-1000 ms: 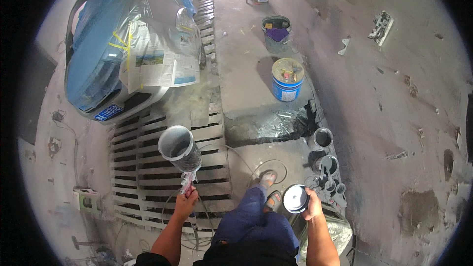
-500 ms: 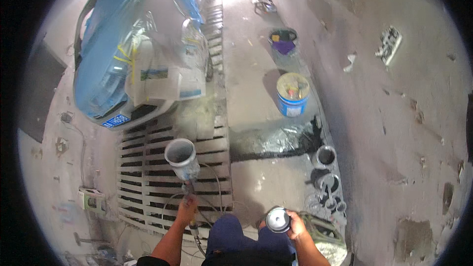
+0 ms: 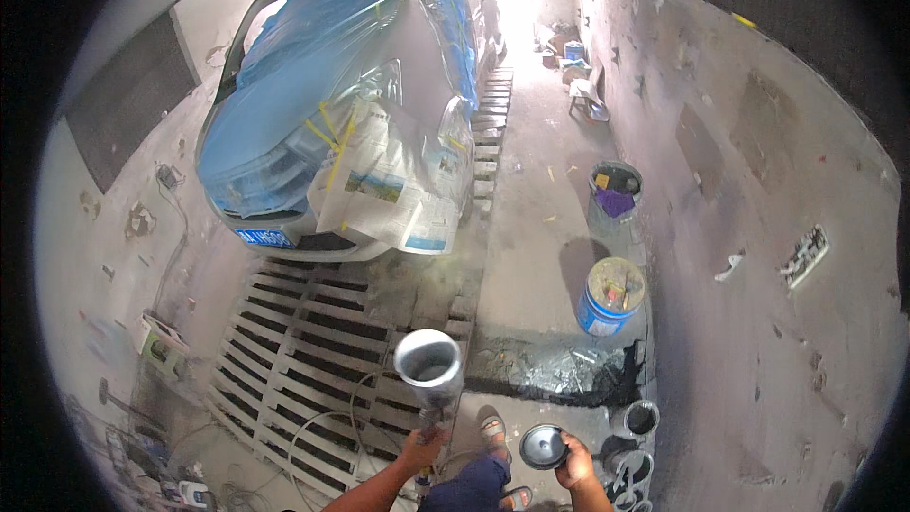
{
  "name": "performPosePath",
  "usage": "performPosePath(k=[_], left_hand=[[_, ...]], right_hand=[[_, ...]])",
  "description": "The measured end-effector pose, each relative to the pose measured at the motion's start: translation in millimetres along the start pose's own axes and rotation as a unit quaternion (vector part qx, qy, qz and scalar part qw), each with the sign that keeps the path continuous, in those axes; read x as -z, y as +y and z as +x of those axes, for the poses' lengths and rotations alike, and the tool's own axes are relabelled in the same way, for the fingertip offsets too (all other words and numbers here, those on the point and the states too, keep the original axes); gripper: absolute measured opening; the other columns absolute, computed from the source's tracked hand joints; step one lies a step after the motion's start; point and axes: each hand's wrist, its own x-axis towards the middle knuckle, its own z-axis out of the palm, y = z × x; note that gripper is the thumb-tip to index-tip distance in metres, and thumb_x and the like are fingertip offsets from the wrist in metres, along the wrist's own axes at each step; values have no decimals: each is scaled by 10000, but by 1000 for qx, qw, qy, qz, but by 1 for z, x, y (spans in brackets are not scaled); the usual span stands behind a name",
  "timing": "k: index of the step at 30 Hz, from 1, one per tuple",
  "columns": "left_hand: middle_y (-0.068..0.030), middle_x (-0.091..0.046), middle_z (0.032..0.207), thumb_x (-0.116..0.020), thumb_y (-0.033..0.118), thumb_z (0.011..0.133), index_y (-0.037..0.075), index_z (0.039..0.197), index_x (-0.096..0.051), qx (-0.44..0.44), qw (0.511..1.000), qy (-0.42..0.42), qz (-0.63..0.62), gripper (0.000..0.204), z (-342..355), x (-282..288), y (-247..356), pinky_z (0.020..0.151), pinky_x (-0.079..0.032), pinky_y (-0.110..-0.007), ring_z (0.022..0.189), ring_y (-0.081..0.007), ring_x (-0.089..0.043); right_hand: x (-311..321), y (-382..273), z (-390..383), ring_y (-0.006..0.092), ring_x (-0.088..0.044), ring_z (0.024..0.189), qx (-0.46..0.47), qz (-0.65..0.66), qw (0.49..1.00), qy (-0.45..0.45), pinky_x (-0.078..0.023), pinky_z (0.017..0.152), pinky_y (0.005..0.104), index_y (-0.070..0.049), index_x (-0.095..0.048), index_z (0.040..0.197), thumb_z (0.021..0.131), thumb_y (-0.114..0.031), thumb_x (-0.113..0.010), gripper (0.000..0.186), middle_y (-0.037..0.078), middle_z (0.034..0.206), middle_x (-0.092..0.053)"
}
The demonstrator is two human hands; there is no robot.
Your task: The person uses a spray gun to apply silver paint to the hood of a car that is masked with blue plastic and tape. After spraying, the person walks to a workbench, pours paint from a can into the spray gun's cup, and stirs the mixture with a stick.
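In the head view my left hand is closed on a spray gun, whose large grey cup is uppermost with its top open. An air hose trails near it. My right hand grips a round dark lid with a lighter inside, to the right of the cup. My sandaled feet show between my hands. Several grey pots, some with stirrers or small cups, stand at the lower right beside my right hand.
A car masked with blue film and newspaper stands upper left, over slatted floor grating. A blue bucket and a dark bin stand along the right wall; a small stool and clutter lie farther back.
The view has tilted up, showing more of the car and passage. Both hands, still holding the gun and lid, now appear farther right and lower, at the bottom of the picture.
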Motion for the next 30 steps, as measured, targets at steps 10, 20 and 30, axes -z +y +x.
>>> performPosePath(k=[10, 20, 30], left_hand=[[-87, -615, 1037, -570, 147, 904, 53, 1332, -305, -106, 981, -125, 104, 512, 152, -31, 12, 811, -447, -395, 942, -220, -583], [-226, -603, 1024, -648, 221, 804, 53, 1285, -375, -112, 972, 32, 203, 578, 330, -101, -9, 768, -472, -436, 945, -396, -599], [-65, -576, 837, -611, 13, 812, 57, 1139, -481, 3, 987, -68, 144, 355, 464, -165, -96, 636, -508, -348, 732, -212, -582]], right_hand=[[-5, -9, 100, 246, -618, 816, -60, -23, 991, 117, -484, 787, 378, 0, -574, 971, 876, -187, -535, 214, 117, 891, -636], [43, 36, 177, 247, -609, 904, 56, -134, 971, 189, -490, 816, 319, -28, -617, 1006, 907, -228, -539, 236, 133, 962, -638], [112, 75, 223, 153, -576, 758, -196, 11, 954, 227, -454, 715, 288, -27, -585, 940, 882, -200, -569, 183, 44, 837, -602]])
